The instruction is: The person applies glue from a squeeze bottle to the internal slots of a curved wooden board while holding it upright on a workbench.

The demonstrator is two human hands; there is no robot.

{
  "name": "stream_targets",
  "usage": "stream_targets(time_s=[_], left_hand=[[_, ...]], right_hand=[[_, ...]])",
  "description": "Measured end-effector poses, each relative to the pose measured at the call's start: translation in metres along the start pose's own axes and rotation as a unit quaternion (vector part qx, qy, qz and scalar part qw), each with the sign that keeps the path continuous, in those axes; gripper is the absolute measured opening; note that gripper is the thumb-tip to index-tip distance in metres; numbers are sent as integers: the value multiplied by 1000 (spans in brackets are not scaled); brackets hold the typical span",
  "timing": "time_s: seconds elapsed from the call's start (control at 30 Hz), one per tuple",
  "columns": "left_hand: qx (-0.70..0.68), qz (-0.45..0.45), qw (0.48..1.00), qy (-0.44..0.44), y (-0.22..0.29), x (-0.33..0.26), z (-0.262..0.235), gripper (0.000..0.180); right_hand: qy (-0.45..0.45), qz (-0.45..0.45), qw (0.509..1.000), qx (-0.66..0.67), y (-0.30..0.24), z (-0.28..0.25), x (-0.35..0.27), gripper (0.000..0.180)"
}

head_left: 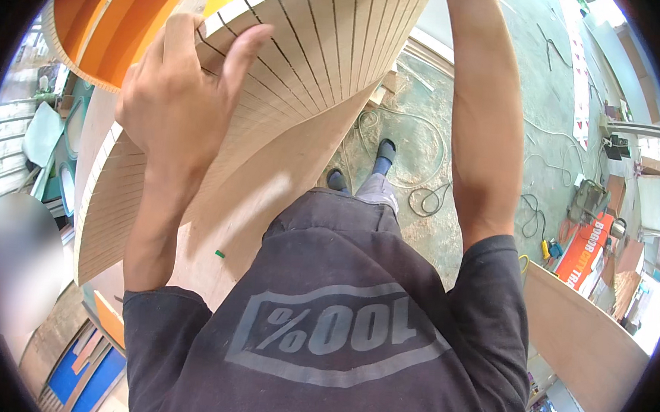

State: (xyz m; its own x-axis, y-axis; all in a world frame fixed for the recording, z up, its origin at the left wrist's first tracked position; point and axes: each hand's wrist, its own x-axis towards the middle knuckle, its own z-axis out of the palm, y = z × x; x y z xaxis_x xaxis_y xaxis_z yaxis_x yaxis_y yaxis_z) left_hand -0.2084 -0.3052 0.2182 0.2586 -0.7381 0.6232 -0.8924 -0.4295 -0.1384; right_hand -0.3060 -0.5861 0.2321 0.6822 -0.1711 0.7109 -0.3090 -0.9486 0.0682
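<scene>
A large curved panel of pale wood [308, 48], scored with many narrow parallel slots, arches up in front of me. At its upper edge my left hand [183, 86] is closed, the fingers bent over the rim and the thumb lying along the slotted face. My right forearm [488, 117] reaches up past the panel's right side, and the hand itself is beyond the top of the view. Below the slots a smooth curved wooden surface [272, 173] sweeps down toward my body. A small green piece [220, 253] lies on the pale wood near my left elbow.
An orange-lined curved piece [123, 16] stands at upper left. Cables [427, 200] loop across the dusty floor [426, 77] near my feet. At right are a wooden board [584, 339], a red banner [585, 249] and assorted tools. A blurred shape [17, 264] is at far left.
</scene>
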Motion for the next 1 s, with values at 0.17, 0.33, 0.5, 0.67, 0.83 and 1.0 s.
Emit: stream_targets(time_s=[0.17, 0.33, 0.5, 0.67, 0.83, 1.0], left_hand=[[15, 53, 996, 70, -9, 5, 14, 66], [-5, 106, 989, 104, -17, 7, 20, 67], [-14, 142, 979, 147, -19, 8, 27, 66], [-3, 168, 974, 154, -25, 10, 25, 66], [-22, 185, 966, 180, -26, 12, 30, 68], [-6, 175, 971, 164, -25, 13, 28, 69]], right_hand=[[-42, -7, 998, -47, 8, 6, 2, 34], [-68, 8, 997, -20, -2, -3, 5, 30], [-75, 78, 993, 55, -9, -14, -1, 29], [-65, 269, 932, 235, -30, -33, 5, 50], [-21, 250, 941, 227, -20, -23, 0, 57], [8, 195, 942, 272, -17, -19, -2, 54]])
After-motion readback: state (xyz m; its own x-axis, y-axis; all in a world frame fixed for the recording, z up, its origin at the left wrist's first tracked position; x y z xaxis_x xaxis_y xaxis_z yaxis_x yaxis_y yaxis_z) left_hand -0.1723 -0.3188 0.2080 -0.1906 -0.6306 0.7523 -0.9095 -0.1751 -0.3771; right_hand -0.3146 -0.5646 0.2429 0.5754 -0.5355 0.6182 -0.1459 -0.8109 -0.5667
